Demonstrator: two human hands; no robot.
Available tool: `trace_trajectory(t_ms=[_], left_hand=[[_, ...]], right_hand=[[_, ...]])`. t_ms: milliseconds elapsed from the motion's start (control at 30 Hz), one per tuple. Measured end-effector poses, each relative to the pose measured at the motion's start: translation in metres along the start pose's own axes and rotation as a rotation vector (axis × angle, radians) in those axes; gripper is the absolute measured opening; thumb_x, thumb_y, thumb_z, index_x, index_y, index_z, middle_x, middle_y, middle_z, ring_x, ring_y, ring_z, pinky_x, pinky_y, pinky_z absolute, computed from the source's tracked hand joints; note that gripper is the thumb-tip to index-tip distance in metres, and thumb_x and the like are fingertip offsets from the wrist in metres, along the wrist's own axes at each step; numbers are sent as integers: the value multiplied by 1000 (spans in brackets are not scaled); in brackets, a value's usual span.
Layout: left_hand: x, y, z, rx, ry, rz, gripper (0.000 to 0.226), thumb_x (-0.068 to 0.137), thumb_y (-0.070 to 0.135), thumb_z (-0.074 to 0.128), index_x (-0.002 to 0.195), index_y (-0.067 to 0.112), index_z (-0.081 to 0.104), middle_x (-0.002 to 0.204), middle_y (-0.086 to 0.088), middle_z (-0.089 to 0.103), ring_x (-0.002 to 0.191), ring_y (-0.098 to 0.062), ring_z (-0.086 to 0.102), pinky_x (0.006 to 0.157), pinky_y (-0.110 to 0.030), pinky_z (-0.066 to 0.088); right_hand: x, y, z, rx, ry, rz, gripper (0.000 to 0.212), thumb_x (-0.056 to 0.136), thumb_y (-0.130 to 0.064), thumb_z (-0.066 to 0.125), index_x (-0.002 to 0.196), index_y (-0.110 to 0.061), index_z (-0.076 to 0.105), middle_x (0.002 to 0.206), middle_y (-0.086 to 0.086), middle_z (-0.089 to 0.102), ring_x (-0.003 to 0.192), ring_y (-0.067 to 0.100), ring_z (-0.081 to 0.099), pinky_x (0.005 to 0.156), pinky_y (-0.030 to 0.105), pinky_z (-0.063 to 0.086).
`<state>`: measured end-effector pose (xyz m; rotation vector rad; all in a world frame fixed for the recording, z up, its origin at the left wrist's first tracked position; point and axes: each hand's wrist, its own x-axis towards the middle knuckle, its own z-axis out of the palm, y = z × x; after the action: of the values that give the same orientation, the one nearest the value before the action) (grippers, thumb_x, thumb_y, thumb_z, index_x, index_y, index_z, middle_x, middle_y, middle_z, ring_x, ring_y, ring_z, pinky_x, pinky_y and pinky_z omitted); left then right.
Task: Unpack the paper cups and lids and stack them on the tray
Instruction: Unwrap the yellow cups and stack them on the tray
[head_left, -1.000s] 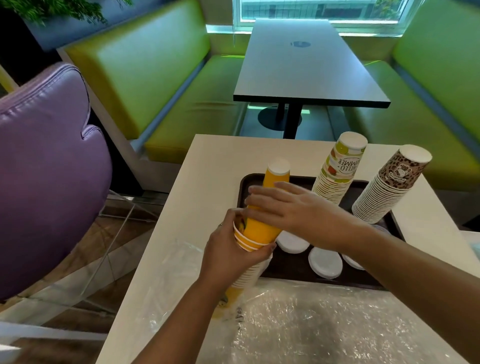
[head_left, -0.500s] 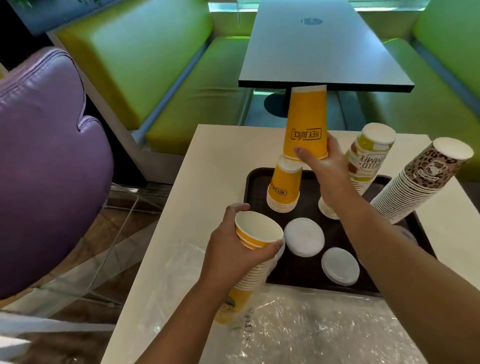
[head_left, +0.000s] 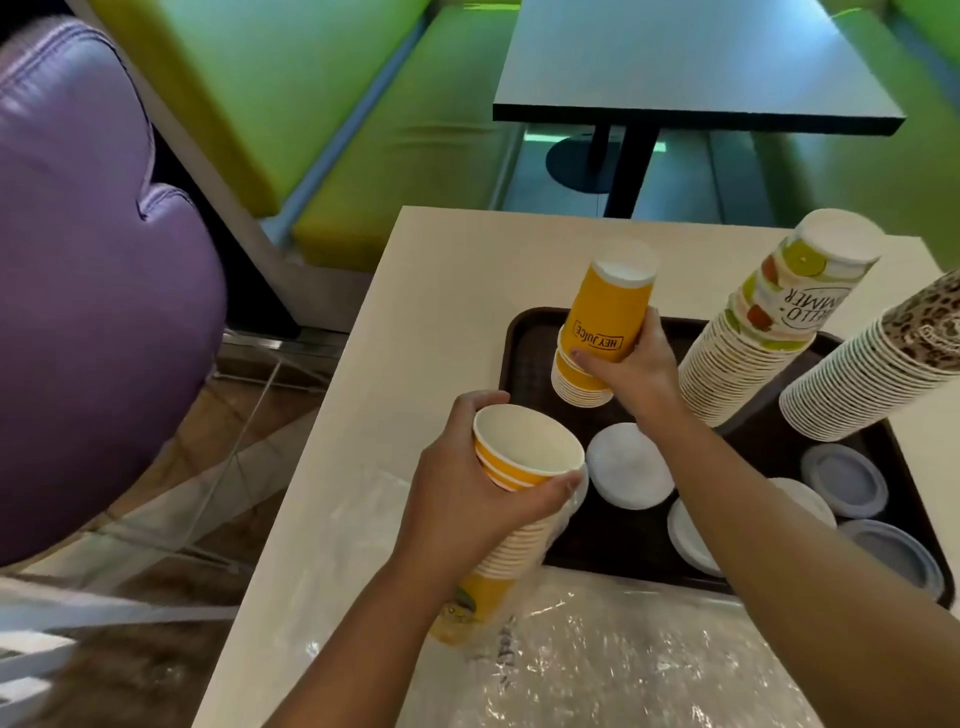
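Item: dark brown tray (head_left: 524, 338) on a cream desk (head_left: 415, 291).

Right hand (head_left: 631, 371): grasping an inverted orange cup (head_left: 605, 312) (printed "HEY JUICE") set atop a short orange stack (head_left: 579, 387) at the tray's far left.

Left hand (head_left: 467, 499): wrapped round an open-mouthed orange cup stack (head_left: 519, 467), tilted, held over the desk by the tray's near left edge; its lower end sits in clear plastic wrap (head_left: 623, 660) lying on the desk.

Also on the tray: tall leaning fruit-print stack (head_left: 753, 332), leopard-print stack (head_left: 872, 374) to its right, white lids (head_left: 631, 465) and grey lids (head_left: 844, 480) lying flat.

Surroundings: purple chair (head_left: 88, 291), green benches (head_left: 332, 130), dark table (head_left: 691, 62).
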<state>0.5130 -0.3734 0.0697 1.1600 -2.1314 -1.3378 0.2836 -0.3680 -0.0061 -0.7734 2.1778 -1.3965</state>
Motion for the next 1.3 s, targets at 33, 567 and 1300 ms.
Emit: trace_trajectory(t_ms=[33,567,1300], left_hand=[[0,0,0,-2,2,0,79,56,48,83,122,40,40,104,25,52,96,1,55,69,-1,43],[-3,1,2,23,8,-21,79,55,46,85,118,34,39,107,20,52,94,-1,55,65,0,43],[-50,-20,18,13,149,106,79,49,66,74,115,57,31,110,38,46,100,21,48,75,4,39]], right_hand=[[0,5,2,-22,3,0,83,65,-26,85,134,-21,38,131,2,53,120,20,51,99,44,46],[-29,-3,0,-147,175,-84,96,72,-29,81,147,-13,22,148,9,29,136,19,31,105,25,28],[-139,-85,-34,-335,-613,-342,74,77,-44,73,139,-38,35,136,-10,45,117,5,44,89,18,41]])
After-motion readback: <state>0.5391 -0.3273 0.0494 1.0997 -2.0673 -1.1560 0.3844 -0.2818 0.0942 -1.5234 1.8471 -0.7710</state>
